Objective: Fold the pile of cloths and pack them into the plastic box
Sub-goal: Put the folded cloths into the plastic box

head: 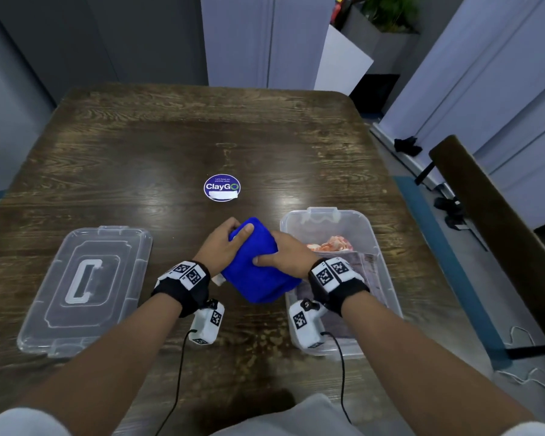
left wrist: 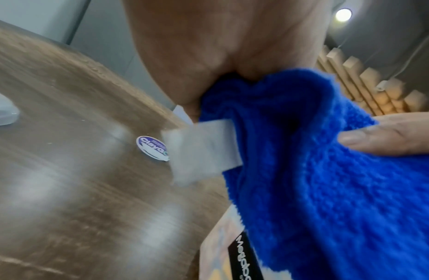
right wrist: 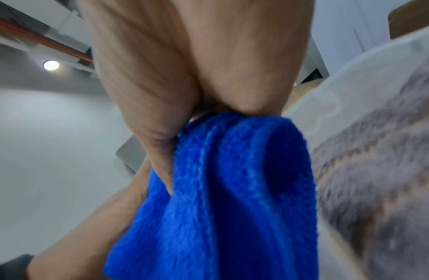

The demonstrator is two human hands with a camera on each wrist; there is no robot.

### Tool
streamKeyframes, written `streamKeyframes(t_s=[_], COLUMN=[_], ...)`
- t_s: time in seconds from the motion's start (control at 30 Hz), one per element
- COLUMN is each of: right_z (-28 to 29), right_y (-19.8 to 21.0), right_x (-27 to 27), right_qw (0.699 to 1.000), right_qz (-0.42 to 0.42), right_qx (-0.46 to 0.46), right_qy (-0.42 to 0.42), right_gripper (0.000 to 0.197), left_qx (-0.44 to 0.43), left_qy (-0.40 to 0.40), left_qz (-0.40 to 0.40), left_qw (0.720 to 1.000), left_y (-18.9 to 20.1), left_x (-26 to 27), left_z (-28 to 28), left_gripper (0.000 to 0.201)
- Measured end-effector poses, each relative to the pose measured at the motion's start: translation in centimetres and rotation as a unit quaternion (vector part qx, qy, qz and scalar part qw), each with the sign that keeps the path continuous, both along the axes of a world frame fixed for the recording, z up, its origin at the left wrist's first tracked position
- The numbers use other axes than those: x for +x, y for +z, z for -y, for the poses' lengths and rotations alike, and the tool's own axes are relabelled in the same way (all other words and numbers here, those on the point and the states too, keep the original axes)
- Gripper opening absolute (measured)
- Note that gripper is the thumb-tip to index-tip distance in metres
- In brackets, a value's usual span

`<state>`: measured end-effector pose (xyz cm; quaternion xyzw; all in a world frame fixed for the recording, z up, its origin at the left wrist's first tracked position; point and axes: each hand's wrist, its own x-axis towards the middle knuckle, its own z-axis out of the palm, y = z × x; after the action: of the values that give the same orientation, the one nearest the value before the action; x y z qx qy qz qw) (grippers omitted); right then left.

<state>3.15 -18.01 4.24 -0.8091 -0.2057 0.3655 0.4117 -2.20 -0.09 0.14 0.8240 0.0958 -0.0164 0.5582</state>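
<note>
Folded blue fleece cloth point(head: 255, 265): lifted off the dark wooden table point(head: 139, 152), overlapping the near-left wall of the clear plastic box point(head: 359, 223); white sewn-in tag point(left wrist: 201, 149) sticking out on the left side.
Left hand point(head: 224, 243): clamped on the cloth's far-left edge, thumb on top, fingers curled underneath.
Right hand point(head: 283, 256): pinching the cloth's right edge, thumb laid across the top, fingers hidden below.
Clear plastic box: uncovered, on the table to the right; inside, a grey fluffy cloth point(right wrist: 376, 151) lying flat and an orange-and-white crumpled cloth point(head: 331, 243) toward the far end.
Clear plastic lid point(head: 85, 287): flat on the table, well to the left.
Round purple sticker point(head: 222, 187): on the table beyond the hands.
</note>
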Motion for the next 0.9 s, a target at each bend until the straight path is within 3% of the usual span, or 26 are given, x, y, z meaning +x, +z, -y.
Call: streamKeyframes(t_s=[0.1, 0.2, 0.27, 0.4, 0.5, 0.57, 0.63, 0.7, 0.77, 0.83, 0.9], right_z=[2.4, 4.7, 5.8, 8.3, 10.7, 12.4, 14.1, 15.3, 16.1, 16.8, 17.2], right_y=[1.2, 1.7, 2.2, 2.5, 2.3, 2.4, 2.5, 3.1, 3.8, 3.9, 3.4], right_x=[1.8, 3.4, 4.0, 4.7, 6.2, 7.7, 9.3, 10.5, 11.5, 12.6, 13.5], right_qw=[0.999, 0.990, 0.984, 0.959, 0.946, 0.966, 0.984, 0.989, 0.986, 0.981, 0.976], right_qz=[0.037, 0.050, 0.034, -0.080, -0.061, 0.006, 0.077, 0.125, 0.156, 0.183, 0.200], right_qx=[0.000, 0.029, 0.052, 0.154, 0.168, 0.131, 0.068, 0.024, -0.006, -0.051, -0.075], right_qy=[-0.034, -0.129, -0.170, -0.222, -0.270, -0.223, -0.143, -0.080, -0.052, -0.042, -0.038], right_gripper=[0.045, 0.055, 0.053, 0.035, 0.036, 0.055, 0.097, 0.112, 0.094, 0.058, 0.034], left_qx=[-0.017, -0.002, 0.011, -0.066, -0.085, -0.072, -0.055, -0.047, -0.053, -0.046, -0.019], left_qy=[0.015, 0.040, 0.039, 0.048, 0.003, -0.052, -0.108, -0.144, -0.152, -0.144, -0.115], left_qz=[0.031, 0.048, 0.048, 0.074, 0.074, 0.078, 0.079, 0.082, 0.077, 0.072, 0.068], left_qw=[0.999, 0.998, 0.998, 0.994, 0.994, 0.993, 0.989, 0.985, 0.984, 0.986, 0.991], left_y=[0.3, 0.4, 1.0, 4.2, 6.9, 8.6, 9.8, 10.6, 10.9, 10.3, 8.8], left_x=[1.4, 2.9, 3.9, 6.0, 7.6, 8.6, 9.5, 10.2, 10.9, 11.4, 11.9], left_z=[1.9, 3.7, 5.0, 7.6, 8.9, 9.7, 10.4, 10.8, 11.0, 10.8, 10.7], left_gripper=[0.049, 0.056, 0.042, 0.023, 0.018, 0.017, 0.017, 0.017, 0.019, 0.018, 0.017])
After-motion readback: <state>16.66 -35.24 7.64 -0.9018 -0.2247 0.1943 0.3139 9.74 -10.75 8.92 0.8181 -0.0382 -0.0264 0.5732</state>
